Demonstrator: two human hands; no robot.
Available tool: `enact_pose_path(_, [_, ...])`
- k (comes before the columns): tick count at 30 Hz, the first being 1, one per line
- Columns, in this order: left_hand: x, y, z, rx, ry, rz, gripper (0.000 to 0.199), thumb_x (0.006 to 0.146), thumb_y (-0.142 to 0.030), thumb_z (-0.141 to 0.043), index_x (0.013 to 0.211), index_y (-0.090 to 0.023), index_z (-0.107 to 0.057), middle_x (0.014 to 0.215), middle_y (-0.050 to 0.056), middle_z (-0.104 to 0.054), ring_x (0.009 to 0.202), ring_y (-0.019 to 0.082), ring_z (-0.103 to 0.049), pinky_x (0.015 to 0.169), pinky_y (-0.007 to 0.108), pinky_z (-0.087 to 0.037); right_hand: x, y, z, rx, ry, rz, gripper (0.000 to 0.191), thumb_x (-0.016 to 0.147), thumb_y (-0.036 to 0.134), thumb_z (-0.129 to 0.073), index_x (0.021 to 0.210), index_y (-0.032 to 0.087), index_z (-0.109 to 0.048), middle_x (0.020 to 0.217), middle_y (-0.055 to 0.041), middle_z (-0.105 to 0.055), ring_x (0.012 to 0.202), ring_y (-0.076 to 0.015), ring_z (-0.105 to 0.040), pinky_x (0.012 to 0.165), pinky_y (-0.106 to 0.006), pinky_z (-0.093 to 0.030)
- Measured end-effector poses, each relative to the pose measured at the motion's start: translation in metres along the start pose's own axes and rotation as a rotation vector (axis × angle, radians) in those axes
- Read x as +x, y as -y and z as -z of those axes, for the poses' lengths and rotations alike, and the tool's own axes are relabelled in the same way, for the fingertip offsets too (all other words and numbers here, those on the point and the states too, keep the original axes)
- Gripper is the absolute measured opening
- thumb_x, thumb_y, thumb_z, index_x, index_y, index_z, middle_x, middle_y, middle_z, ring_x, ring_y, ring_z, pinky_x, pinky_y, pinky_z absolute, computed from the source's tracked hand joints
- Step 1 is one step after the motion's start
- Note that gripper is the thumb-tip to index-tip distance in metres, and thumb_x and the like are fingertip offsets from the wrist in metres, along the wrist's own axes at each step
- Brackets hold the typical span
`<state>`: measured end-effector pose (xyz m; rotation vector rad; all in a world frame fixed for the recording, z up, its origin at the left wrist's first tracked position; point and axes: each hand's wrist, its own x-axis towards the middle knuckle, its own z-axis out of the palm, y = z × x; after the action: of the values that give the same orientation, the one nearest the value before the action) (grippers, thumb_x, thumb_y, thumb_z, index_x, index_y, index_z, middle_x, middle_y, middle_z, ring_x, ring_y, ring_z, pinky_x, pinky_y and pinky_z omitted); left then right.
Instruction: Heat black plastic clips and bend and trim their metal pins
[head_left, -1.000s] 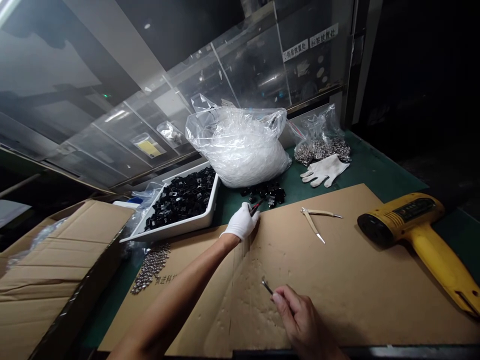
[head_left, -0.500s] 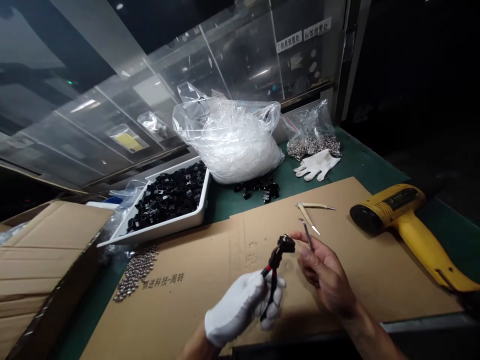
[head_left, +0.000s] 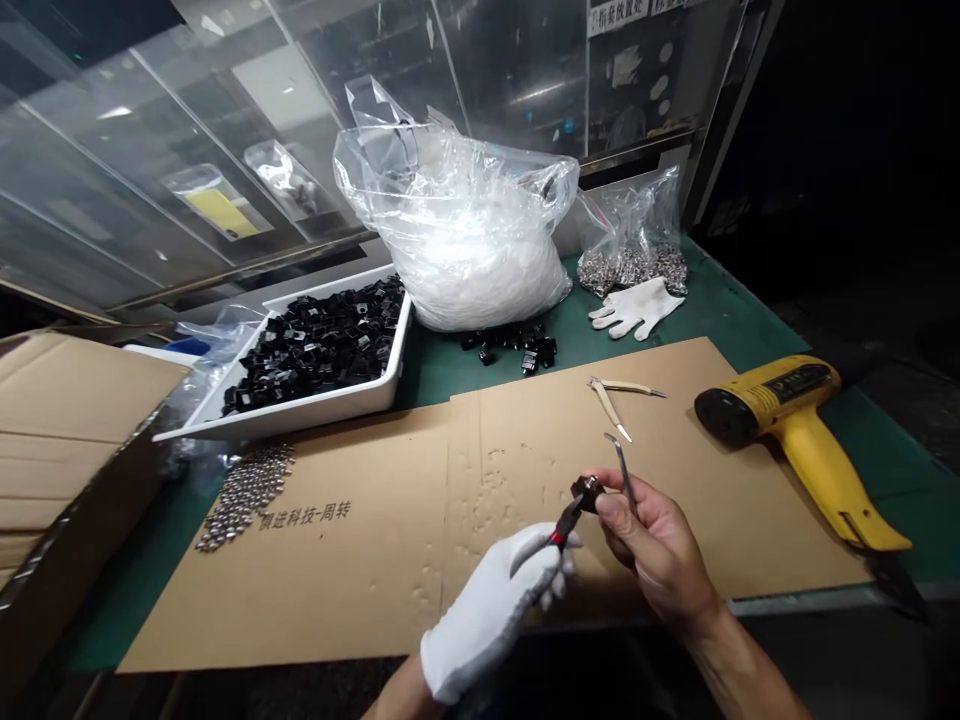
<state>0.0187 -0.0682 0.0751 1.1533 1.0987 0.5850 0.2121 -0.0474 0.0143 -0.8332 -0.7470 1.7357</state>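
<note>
Left hand (head_left: 499, 600), white-gloved: fist wrapped around pliers (head_left: 567, 524) with a red band, jaws toward the right hand. Right hand (head_left: 660, 550), bare: fingers curled around a slim metal pick (head_left: 621, 465), its bent tip pointing up and away; thumb and forefinger at a small black part (head_left: 588, 492).

Position: the part is between the hands, above the cardboard sheet (head_left: 360, 590), inward of its near edge. It lies forward and right of the gloved hand, at the pliers' tip; the bare hand is nearer, its fingertips against it. The pliers' long axis runs obliquely up and right toward it; the part's own axis is unclear.

Hidden: the part's right side, behind the thumb; lower pliers handles, inside the glove. The jaws appear to grip the part, though dark on dark leaves this uncertain.

Outward: tan-handled tool (head_left: 611, 409) near the sheet's far edge; yellow heat gun (head_left: 801, 432) at its right edge; metal beads (head_left: 251, 490) by its left edge. Beyond the far edge, white tray (head_left: 403, 350) of black pieces (head_left: 322, 345).
</note>
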Motion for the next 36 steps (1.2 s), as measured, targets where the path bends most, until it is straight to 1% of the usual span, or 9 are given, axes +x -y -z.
enact_pose_path(2, [-0.001, 0.000, 0.000, 0.005, -0.011, 0.031, 0.039, 0.100, -0.052, -0.060, 0.097, -0.014, -0.067, 0.083, 0.003, -0.061, 0.073, 0.014, -0.050, 0.071, 0.028, -0.042, -0.003, 0.000, 0.002, 0.030, 0.026, -0.010, 0.046, 0.095, 0.047, -0.078, 0.124, 0.014, -0.064, 0.063, 0.0079, -0.033, 0.052, -0.0052, -0.019, 0.046, -0.020, -0.012])
enact_pose_path(6, [-0.005, 0.007, -0.002, -0.209, 0.074, 0.135, 0.046, 0.098, -0.053, -0.062, 0.118, -0.012, -0.066, 0.092, 0.008, -0.066, 0.068, 0.013, -0.055, 0.066, 0.028, -0.043, -0.007, -0.001, 0.006, 0.107, 0.078, -0.034, 0.045, 0.097, 0.046, -0.076, 0.128, 0.016, -0.063, 0.062, 0.0089, -0.029, 0.049, -0.0054, -0.017, 0.045, -0.020, -0.012])
enact_pose_path(8, [-0.007, 0.012, -0.006, -0.331, 0.101, 0.148, 0.047, 0.098, -0.053, -0.061, 0.122, -0.012, -0.065, 0.099, 0.012, -0.070, 0.066, 0.013, -0.059, 0.065, 0.028, -0.044, -0.008, -0.002, 0.008, 0.145, 0.095, -0.040, 0.043, 0.098, 0.044, -0.075, 0.129, 0.017, -0.064, 0.060, 0.0099, -0.026, 0.048, -0.0056, -0.016, 0.045, -0.019, -0.013])
enact_pose_path(13, [-0.009, 0.020, -0.018, -0.676, 0.198, 0.217, 0.052, 0.092, -0.053, -0.066, 0.122, -0.011, -0.067, 0.100, 0.017, -0.073, 0.070, 0.019, -0.067, 0.064, 0.030, -0.049, -0.010, 0.000, 0.016, 0.238, 0.134, -0.059, 0.036, 0.100, 0.042, -0.072, 0.128, 0.020, -0.068, 0.057, 0.0111, -0.019, 0.046, -0.0055, -0.014, 0.044, -0.018, -0.014])
enact_pose_path(20, [-0.009, 0.025, -0.026, -0.995, 0.377, 0.383, 0.053, 0.096, -0.052, -0.057, 0.121, -0.008, -0.070, 0.099, 0.019, -0.074, 0.073, 0.025, -0.072, 0.063, 0.034, -0.056, -0.013, 0.000, 0.029, 0.306, 0.188, -0.128, 0.031, 0.099, 0.042, -0.072, 0.123, 0.022, -0.071, 0.058, 0.0112, -0.014, 0.047, -0.0058, -0.010, 0.043, -0.016, -0.016])
enact_pose_path(23, [-0.011, 0.027, -0.029, -1.058, 0.431, 0.408, 0.057, 0.095, -0.055, -0.055, 0.120, -0.007, -0.070, 0.096, 0.019, -0.074, 0.071, 0.025, -0.072, 0.061, 0.034, -0.057, -0.012, -0.001, 0.037, 0.295, 0.217, -0.155, 0.033, 0.096, 0.044, -0.075, 0.120, 0.021, -0.073, 0.058, 0.0112, -0.015, 0.046, -0.0054, -0.011, 0.043, -0.016, -0.017])
enact_pose_path(29, [-0.010, 0.026, -0.032, -1.076, 0.513, 0.469, 0.055, 0.095, -0.056, -0.050, 0.120, -0.010, -0.069, 0.098, 0.018, -0.075, 0.071, 0.025, -0.072, 0.062, 0.037, -0.059, -0.010, -0.001, 0.051, 0.218, 0.222, -0.200, 0.040, 0.091, 0.048, -0.079, 0.115, 0.017, -0.074, 0.056, 0.0108, -0.020, 0.045, -0.0052, -0.013, 0.043, -0.018, -0.016])
enact_pose_path(33, [-0.008, 0.026, -0.032, -1.082, 0.519, 0.494, 0.057, 0.095, -0.058, -0.050, 0.121, -0.010, -0.068, 0.097, 0.018, -0.075, 0.071, 0.025, -0.072, 0.060, 0.037, -0.060, -0.010, 0.002, 0.054, 0.157, 0.235, -0.224, 0.041, 0.092, 0.048, -0.079, 0.117, 0.016, -0.074, 0.057, 0.0094, -0.025, 0.046, -0.0057, -0.016, 0.044, -0.019, -0.016])
enact_pose_path(36, [-0.007, 0.024, -0.031, -1.062, 0.501, 0.485, 0.055, 0.099, -0.058, -0.046, 0.121, -0.011, -0.067, 0.089, 0.014, -0.073, 0.064, 0.022, -0.069, 0.053, 0.032, -0.057, -0.010, 0.006, 0.054, 0.110, 0.244, -0.238, 0.042, 0.094, 0.046, -0.077, 0.120, 0.014, -0.074, 0.058, 0.0081, -0.028, 0.048, -0.0065, -0.018, 0.047, -0.021, -0.017])
